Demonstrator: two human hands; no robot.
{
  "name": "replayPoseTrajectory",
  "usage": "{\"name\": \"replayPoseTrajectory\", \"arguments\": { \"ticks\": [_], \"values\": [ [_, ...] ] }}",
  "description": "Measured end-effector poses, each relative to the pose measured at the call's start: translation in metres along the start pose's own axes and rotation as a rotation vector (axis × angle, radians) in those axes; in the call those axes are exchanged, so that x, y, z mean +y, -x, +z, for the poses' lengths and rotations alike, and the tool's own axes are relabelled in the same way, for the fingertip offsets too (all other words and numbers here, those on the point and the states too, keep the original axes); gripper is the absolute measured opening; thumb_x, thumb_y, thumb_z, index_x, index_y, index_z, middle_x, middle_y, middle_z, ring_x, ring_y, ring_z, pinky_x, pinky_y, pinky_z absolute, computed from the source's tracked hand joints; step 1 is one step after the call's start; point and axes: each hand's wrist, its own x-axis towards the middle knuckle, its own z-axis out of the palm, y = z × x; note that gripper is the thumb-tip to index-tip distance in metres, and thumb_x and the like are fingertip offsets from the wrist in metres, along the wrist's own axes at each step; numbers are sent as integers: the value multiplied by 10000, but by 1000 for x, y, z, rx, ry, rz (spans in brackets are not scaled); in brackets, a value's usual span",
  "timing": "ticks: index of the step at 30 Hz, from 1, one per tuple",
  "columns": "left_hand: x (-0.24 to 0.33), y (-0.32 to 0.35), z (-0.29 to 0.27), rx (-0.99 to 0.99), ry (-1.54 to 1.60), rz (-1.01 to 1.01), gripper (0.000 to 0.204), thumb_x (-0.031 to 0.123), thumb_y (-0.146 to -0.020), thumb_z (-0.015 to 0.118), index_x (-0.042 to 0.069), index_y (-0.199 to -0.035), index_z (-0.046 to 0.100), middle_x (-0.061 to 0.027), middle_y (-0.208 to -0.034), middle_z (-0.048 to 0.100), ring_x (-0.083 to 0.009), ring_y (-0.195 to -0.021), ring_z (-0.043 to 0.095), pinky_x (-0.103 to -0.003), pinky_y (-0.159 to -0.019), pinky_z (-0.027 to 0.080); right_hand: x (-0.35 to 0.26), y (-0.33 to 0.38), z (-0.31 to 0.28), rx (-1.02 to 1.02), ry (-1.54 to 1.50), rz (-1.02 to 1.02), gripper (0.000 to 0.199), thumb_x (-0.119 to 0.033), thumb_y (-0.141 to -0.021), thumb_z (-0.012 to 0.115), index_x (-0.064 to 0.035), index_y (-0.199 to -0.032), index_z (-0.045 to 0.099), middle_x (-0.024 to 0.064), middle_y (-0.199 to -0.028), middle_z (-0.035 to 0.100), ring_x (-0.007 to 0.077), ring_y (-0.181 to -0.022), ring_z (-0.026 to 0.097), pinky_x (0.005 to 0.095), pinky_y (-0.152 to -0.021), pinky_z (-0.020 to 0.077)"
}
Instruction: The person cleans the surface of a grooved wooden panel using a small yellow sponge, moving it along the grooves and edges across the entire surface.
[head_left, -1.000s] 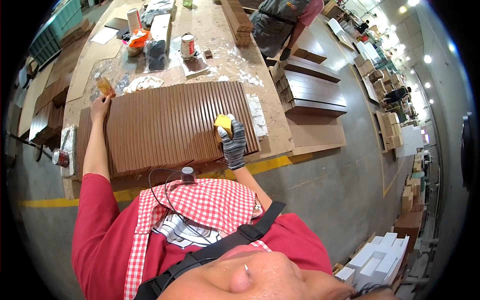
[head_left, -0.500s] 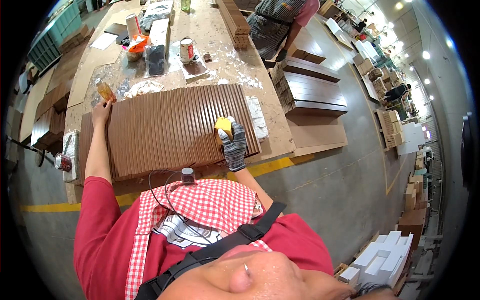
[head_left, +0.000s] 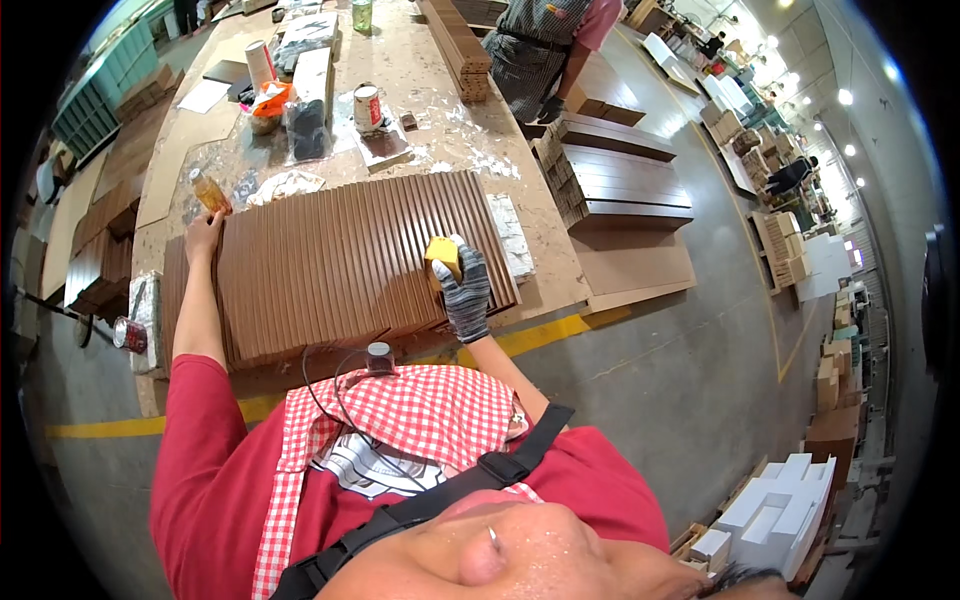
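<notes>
A wide row of brown wooden strips (head_left: 320, 260), set side by side, lies on the workbench in front of me. My right hand (head_left: 466, 300) wears a grey striped glove and is closed round a yellow block (head_left: 441, 255), which rests on the strips near the right end of the row. At the far left corner of the row is my bare left hand (head_left: 204, 238), its fingers curled at the strips' far ends. Just beyond those fingers leans a clear bottle with amber liquid (head_left: 208, 190). What the left fingertips grip is hidden.
Farther up the paint-spotted workbench (head_left: 450, 135) are a white can (head_left: 367, 108), an orange bag (head_left: 271, 98) and a crumpled white cloth (head_left: 287, 187). A red can (head_left: 129, 334) stands at the left edge. Dark boards (head_left: 630, 180) are stacked to the right, near a co-worker in a striped apron (head_left: 535, 60).
The view has shifted slightly. Both hands keep nearly the same places on the row, and the right hand still holds the yellow block.
</notes>
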Motion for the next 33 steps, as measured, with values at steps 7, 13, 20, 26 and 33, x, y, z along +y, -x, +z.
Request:
{"name": "replayPoseTrajectory", "arguments": {
  "ticks": [7, 13, 20, 26, 33],
  "values": [
    [-1, 2, -2, 7, -7, 21, 442, 460, -839, 521, 68, -971, 678, -183, -961, 646, -348, -932, 608, -431, -816, 461, 2, 1, 0, 23, 34, -51, 446, -227, -846, 651, 7, -1193, 496, 137, -1051, 551, 239, -959, 555, 324, -854, 459],
    [8, 4, -5, -7, -9, 3, 446, 449, -843, 516, 54, -980, 670, -180, -967, 648, -340, -945, 606, -427, -825, 458, -1, 1, -1, 37, 42, -11, 437, -211, -840, 656, 10, -1183, 498, 140, -1052, 551, 241, -962, 553, 327, -854, 457],
    [1, 2, -3, -8, 1, 30, 448, 443, -841, 511, 43, -960, 672, -179, -959, 650, -342, -922, 614, -417, -815, 461, -3, 2, -1, 61, 63, -35, 433, -214, -840, 655, 8, -1178, 499, 141, -1053, 547, 248, -957, 550, 335, -853, 451],
    [-5, -1, 1, 34, 29, 78, 441, 434, -839, 522, 25, -920, 665, -210, -909, 641, -369, -885, 613, -437, -766, 465, -3, 1, -1, 35, 65, 1, 464, -258, -838, 651, -8, -1192, 485, 154, -1049, 519, 287, -954, 530, 367, -836, 456],
    [1, -1, -3, 2, 7, 47, 458, 447, -838, 516, 30, -939, 676, -204, -924, 646, -354, -900, 618, -422, -797, 465, -2, 1, 0, 55, 66, -2, 443, -278, -845, 641, -3, -1160, 494, 156, -1035, 518, 288, -937, 530, 370, -830, 453]
  ]
}}
